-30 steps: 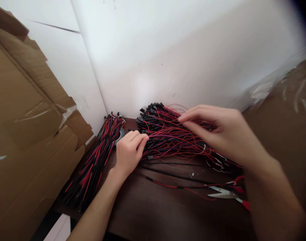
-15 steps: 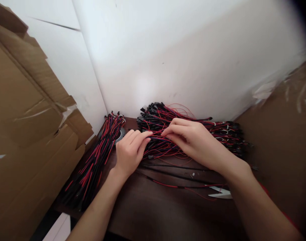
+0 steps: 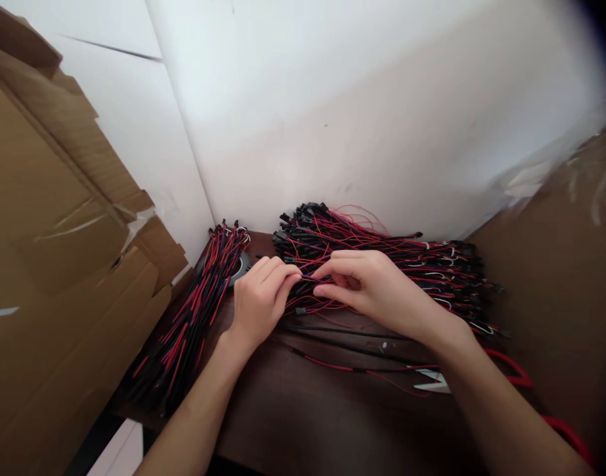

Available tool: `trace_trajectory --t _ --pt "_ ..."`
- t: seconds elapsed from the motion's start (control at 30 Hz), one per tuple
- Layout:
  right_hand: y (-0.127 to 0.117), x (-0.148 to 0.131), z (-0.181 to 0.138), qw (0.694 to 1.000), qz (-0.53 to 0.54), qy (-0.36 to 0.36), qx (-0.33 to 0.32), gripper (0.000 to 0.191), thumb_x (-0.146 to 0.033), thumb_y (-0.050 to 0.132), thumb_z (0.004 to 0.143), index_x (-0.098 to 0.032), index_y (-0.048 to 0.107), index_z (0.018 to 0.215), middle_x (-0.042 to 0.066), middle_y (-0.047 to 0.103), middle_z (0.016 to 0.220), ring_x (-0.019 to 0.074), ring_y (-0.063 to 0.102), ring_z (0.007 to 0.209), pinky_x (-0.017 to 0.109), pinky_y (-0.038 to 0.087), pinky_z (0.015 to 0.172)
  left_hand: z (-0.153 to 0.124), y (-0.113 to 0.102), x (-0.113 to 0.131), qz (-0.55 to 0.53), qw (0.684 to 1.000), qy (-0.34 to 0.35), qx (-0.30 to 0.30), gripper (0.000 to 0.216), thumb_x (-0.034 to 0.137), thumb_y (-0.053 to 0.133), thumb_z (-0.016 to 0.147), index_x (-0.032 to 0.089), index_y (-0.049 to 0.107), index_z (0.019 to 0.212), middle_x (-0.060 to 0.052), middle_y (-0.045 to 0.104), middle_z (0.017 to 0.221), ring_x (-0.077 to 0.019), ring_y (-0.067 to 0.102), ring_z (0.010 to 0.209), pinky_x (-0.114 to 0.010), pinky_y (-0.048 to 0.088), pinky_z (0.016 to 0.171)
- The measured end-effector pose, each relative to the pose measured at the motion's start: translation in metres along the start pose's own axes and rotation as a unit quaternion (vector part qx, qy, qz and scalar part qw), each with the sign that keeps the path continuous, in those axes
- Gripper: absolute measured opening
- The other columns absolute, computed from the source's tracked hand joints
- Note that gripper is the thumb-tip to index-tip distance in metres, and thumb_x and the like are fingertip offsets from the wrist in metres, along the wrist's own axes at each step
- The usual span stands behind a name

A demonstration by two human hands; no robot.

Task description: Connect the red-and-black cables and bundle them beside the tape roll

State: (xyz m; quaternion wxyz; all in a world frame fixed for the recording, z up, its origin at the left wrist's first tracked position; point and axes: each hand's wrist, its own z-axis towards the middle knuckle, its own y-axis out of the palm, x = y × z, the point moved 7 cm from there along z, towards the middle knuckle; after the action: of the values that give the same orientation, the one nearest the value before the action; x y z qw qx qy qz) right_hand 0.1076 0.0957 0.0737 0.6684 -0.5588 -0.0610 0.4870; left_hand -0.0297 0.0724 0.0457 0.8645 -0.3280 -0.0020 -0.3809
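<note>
My left hand point(image 3: 264, 291) is closed, with thumb and forefinger pinching thin red and blue wires point(image 3: 307, 277). Just to its right, my right hand point(image 3: 370, 281) has its thumb and forefinger apart, and the wires run into the gap between them. Where the wires end is hidden behind the right hand. Under and behind both hands lies a heap of wire harnesses point(image 3: 327, 231), red and black with black connectors. A small grey connector point(image 3: 300, 311) shows below the left fingertips.
Another bundle of harnesses point(image 3: 188, 324) lies at the left beside a tape roll point(image 3: 241, 268). Scissors point(image 3: 434, 381) with red handles lie partly under my right forearm. Loose black cables point(image 3: 343, 330) cross the dark table point(image 3: 293, 403). Cardboard point(image 3: 59, 264) rises at the left, a white wall point(image 3: 333, 132) behind.
My right hand has moved slightly down and left, and its thumb and forefinger have parted. My left hand keeps its pinch. More of the scissors' red handles shows now.
</note>
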Motion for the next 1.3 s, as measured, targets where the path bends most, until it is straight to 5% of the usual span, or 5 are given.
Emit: trace_trajectory --t 0.47,0.8,1.07,1.17,1.3 --pt "-0.003 0.022 -0.022 0.989 0.074 0.121 0.048 0.028 -0.038 0.058 0.091 -0.017 0.070 0.078 -0.001 0.058 0.061 0.0089 0.041 0.052 0.022 0.031 0.049 -0.001 0.009 -0.005 -0.082 0.995 -0.002 -0.053 0.014 0.025 0.051 0.097 0.018 0.062 0.102 -0.005 0.065 0.088 -0.0172 0.060 0.083 -0.028 0.048 0.073" --pt "0.042 0.022 -0.063 0.988 -0.080 -0.029 0.125 0.020 -0.027 0.055 0.093 -0.018 0.069 0.103 0.006 0.070 0.077 0.0137 0.063 0.060 0.025 0.047 0.056 -0.003 0.018 -0.006 -0.101 0.988 0.006 -0.116 0.009 0.025 0.058 0.093 0.018 0.059 0.087 -0.004 0.064 0.083 -0.0190 0.053 0.082 -0.032 0.044 0.074" --pt "0.059 0.020 -0.070 0.988 -0.046 -0.021 0.148 0.019 -0.017 0.051 0.093 -0.019 0.067 0.103 0.007 0.073 0.082 0.0162 0.068 0.066 0.028 0.054 0.061 -0.004 0.017 -0.012 -0.193 0.969 -0.076 -0.134 0.025 0.010 0.066 0.080 0.018 0.055 0.100 -0.006 0.062 0.099 -0.0193 0.054 0.090 -0.033 0.047 0.078" --pt "0.061 0.021 -0.070 0.984 -0.024 -0.003 0.174 0.018 -0.017 0.052 0.092 -0.018 0.069 0.100 0.007 0.073 0.080 0.0161 0.068 0.065 0.028 0.056 0.061 -0.006 0.018 -0.029 -0.323 0.928 -0.177 -0.058 0.029 0.010 0.062 0.080 0.019 0.054 0.106 -0.008 0.062 0.105 -0.0157 0.057 0.086 -0.028 0.049 0.071" --pt "0.065 0.022 -0.072 0.980 -0.014 -0.017 0.200 0.015 -0.018 0.055 0.092 -0.018 0.069 0.097 0.006 0.074 0.081 0.0156 0.070 0.067 0.026 0.058 0.063 -0.016 0.030 -0.052 -0.490 0.811 -0.319 0.031 0.036 0.018 0.072 0.074 0.018 0.053 0.104 -0.003 0.064 0.090 -0.0119 0.061 0.072 -0.023 0.050 0.059"
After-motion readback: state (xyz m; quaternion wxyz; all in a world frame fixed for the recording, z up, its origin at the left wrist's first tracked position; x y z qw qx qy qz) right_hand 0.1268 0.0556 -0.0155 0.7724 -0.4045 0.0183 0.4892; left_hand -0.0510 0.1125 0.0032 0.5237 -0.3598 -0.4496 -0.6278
